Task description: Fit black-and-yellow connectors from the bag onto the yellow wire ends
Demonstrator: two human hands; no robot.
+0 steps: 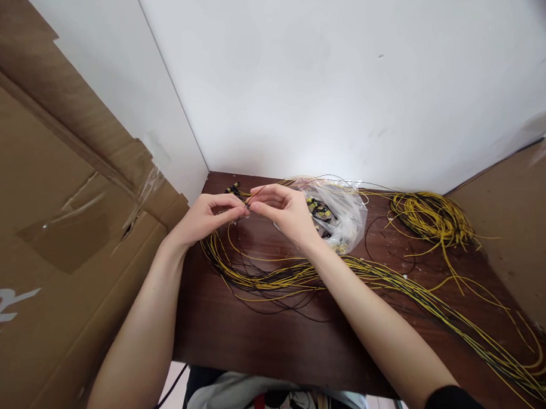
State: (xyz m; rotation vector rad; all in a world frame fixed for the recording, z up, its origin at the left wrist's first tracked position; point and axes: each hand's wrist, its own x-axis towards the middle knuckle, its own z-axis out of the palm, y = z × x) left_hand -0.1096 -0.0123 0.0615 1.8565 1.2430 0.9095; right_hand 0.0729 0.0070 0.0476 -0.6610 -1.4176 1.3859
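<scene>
My left hand (213,217) and my right hand (284,213) meet fingertip to fingertip above the back left of the table. The left thumb and forefinger pinch a small dark piece, too small to name. Between my right thumb and fingers runs a thin wire (260,192). A clear plastic bag (349,217) with small black and yellow parts (318,209) lies just right of my right hand. Below both hands a long bundle of yellow and black wires (275,279) curves across the table and passes under my right forearm.
A coil of yellow and black wire (430,220) lies at the back right of the brown table (242,343). Several small black and yellow parts (232,188) sit behind my left hand. Cardboard (68,235) stands at left, more cardboard (520,231) at right, a white wall (318,95) behind.
</scene>
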